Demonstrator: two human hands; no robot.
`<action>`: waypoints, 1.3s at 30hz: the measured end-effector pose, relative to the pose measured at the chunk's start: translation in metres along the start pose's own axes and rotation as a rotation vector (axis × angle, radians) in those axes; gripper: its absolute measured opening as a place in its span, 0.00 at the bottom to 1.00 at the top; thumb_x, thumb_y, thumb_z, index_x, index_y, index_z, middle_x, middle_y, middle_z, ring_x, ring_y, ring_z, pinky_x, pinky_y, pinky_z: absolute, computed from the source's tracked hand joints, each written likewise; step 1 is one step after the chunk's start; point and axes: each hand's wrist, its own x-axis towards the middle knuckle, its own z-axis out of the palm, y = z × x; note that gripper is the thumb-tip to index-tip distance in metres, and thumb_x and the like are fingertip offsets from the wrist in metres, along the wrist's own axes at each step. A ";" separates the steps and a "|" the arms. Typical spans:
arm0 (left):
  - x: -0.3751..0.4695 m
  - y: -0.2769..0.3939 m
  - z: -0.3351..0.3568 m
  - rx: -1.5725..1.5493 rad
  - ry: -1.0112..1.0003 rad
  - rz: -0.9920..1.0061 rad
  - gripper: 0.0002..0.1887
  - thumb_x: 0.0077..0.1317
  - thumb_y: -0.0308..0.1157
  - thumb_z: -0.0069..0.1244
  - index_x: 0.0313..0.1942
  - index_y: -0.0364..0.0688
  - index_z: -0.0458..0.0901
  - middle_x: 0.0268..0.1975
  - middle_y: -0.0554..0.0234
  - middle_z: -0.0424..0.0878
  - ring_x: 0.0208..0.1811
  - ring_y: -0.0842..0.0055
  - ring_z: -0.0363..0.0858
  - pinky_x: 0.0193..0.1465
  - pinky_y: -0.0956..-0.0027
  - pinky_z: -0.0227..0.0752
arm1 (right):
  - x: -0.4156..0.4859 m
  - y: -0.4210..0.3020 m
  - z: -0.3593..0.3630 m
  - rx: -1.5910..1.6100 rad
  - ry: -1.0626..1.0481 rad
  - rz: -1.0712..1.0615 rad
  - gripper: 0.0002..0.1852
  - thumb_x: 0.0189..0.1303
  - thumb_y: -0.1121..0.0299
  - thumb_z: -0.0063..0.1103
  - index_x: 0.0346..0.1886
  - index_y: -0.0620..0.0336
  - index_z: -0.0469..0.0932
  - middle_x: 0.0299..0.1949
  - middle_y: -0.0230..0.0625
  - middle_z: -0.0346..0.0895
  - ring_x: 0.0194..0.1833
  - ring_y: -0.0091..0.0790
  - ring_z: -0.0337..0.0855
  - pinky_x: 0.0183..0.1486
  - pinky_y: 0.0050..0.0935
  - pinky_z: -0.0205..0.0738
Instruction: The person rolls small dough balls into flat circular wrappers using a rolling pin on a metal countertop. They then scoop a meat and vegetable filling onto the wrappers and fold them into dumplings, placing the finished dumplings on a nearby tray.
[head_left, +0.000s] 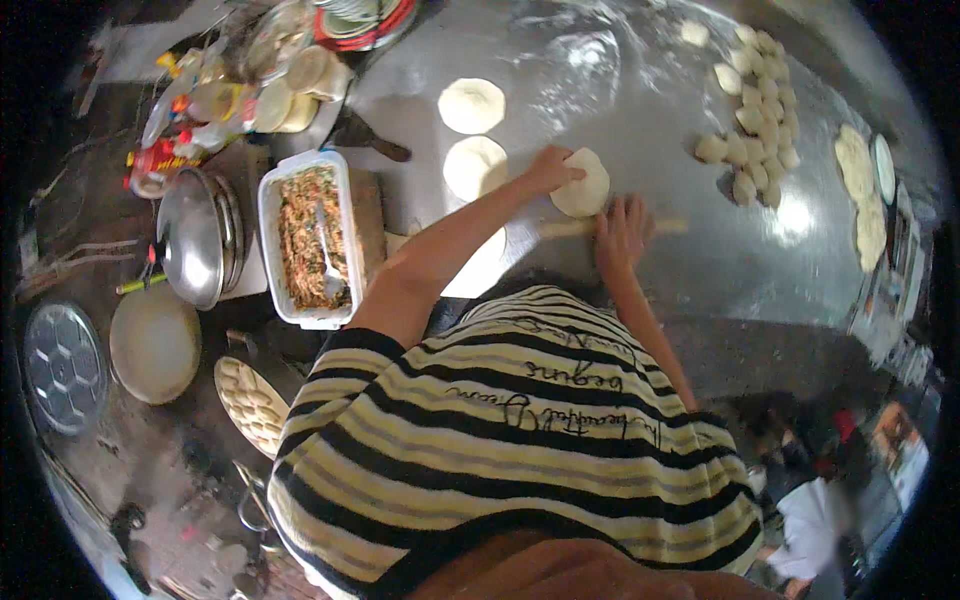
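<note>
My left hand (553, 171) pinches the left edge of a flat round of dough (585, 196) on the grey metal tabletop (660, 270). Just below that round lies a thin wooden rolling pin (670, 226), pointing left to right. My right hand (622, 232) is laid over the pin with its fingers stretched forward, slightly blurred; the palm hides part of the pin. Left of my hands, one flattened dough round (472, 106) lies above another dough round (471, 166). Nearer my body, a brightly lit round (480, 259) is partly covered by my left forearm.
Several small dough pieces (765, 112) cluster at the right, with long dough strips (862, 195) beyond. A plastic tub of chopped filling (311, 232) with a spoon stands left, beside a lidded metal pan (193, 236). Bottles (157, 161) crowd behind. Other people (810, 517) are at lower right.
</note>
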 end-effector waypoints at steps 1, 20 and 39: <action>0.005 -0.017 -0.003 -0.092 0.063 -0.004 0.26 0.48 0.46 0.63 0.42 0.34 0.81 0.39 0.52 0.84 0.42 0.66 0.82 0.45 0.63 0.74 | -0.020 0.016 0.007 0.031 0.109 -0.008 0.25 0.59 0.54 0.49 0.59 0.53 0.70 0.68 0.42 0.56 0.69 0.45 0.52 0.69 0.53 0.40; 0.156 0.071 -0.159 0.690 0.638 0.351 0.25 0.55 0.32 0.57 0.53 0.35 0.72 0.52 0.43 0.75 0.52 0.55 0.76 0.54 0.59 0.71 | 0.000 0.106 0.006 0.051 0.249 0.049 0.23 0.53 0.59 0.56 0.53 0.55 0.76 0.63 0.42 0.65 0.65 0.47 0.60 0.67 0.56 0.43; 0.173 0.138 0.050 0.359 0.307 0.616 0.27 0.50 0.30 0.61 0.53 0.44 0.72 0.51 0.51 0.68 0.50 0.57 0.72 0.53 0.61 0.70 | 0.001 0.094 -0.008 0.234 0.222 0.137 0.18 0.60 0.61 0.47 0.48 0.55 0.80 0.63 0.39 0.67 0.65 0.46 0.61 0.68 0.53 0.38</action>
